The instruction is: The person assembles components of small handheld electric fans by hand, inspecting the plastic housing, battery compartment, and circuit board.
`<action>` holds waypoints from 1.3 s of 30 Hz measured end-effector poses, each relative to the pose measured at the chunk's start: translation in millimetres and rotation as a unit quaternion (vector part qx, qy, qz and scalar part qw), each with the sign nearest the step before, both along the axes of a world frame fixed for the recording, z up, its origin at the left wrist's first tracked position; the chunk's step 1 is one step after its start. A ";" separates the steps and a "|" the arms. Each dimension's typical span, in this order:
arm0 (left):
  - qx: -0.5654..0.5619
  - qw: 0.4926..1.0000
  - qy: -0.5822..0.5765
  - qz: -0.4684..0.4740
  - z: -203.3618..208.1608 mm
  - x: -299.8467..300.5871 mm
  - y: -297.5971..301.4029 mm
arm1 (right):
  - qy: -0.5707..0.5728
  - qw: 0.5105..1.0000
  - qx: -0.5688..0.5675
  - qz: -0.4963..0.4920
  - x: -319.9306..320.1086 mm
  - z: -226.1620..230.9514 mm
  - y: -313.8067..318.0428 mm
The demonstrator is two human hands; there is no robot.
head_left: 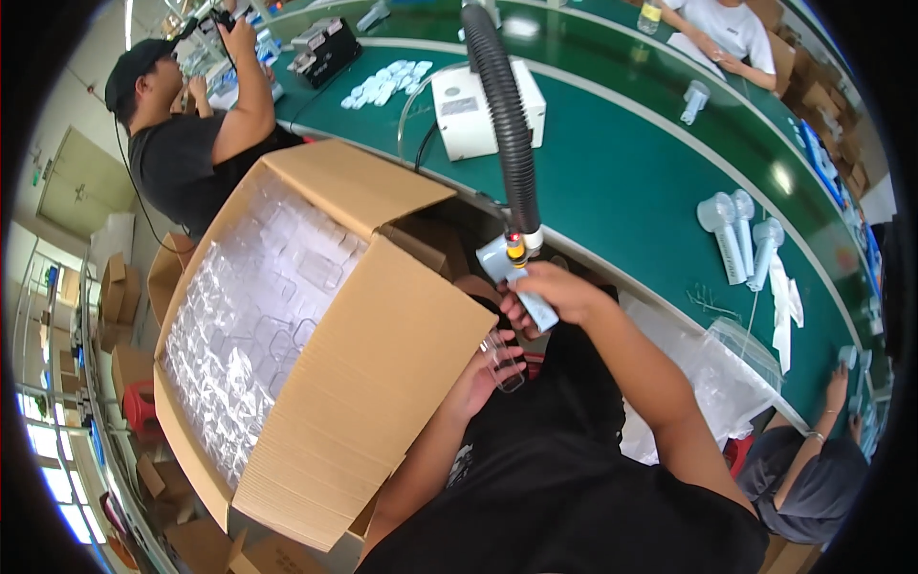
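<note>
My right hand point(562, 290) grips a light blue plastic handheld piece point(539, 311) with a wide upper end and a straight lower part. Over its upper end sits a nozzle with a yellow band point(516, 251) and a small red light, at the bottom of a black ribbed hose point(509, 124). Lower and to the left, my left hand point(470, 381) holds a clear plastic cover point(505, 371) between its fingers. That hand is beside the wall of an open cardboard box point(373, 383). Inside the box lie many clear plastic covers point(277, 325), some in bubbled wrap.
A white machine box point(469, 110) stands on the green table point(612, 182). Light blue round-headed handheld devices point(727, 230) lie at right, small pale blue parts point(387, 84) at the back. People work at left point(201, 143), far right point(732, 38) and lower right point(803, 478).
</note>
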State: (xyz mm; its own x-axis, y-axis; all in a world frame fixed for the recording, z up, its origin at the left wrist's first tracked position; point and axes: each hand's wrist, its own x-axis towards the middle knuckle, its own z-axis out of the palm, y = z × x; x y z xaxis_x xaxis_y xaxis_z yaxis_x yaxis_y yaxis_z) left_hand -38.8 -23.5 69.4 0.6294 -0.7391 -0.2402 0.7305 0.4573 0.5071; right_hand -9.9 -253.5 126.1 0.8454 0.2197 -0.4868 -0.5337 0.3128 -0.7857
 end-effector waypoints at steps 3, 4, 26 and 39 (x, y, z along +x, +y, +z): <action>-0.004 0.999 0.025 0.035 -10.9 4.7 5.5 | -0.014 0.998 0.066 0.007 17.6 10.9 1.3; -0.052 0.996 0.054 0.047 -28.0 7.9 7.8 | -0.003 0.997 0.074 0.004 16.4 9.4 2.8; -0.072 0.980 0.111 -0.151 27.1 -5.1 -70.9 | -0.374 0.882 -0.175 -0.229 -112.2 42.3 5.1; 0.035 0.979 -0.199 -0.001 46.7 3.3 -60.4 | -0.250 0.911 -0.315 -0.093 -132.1 48.1 11.2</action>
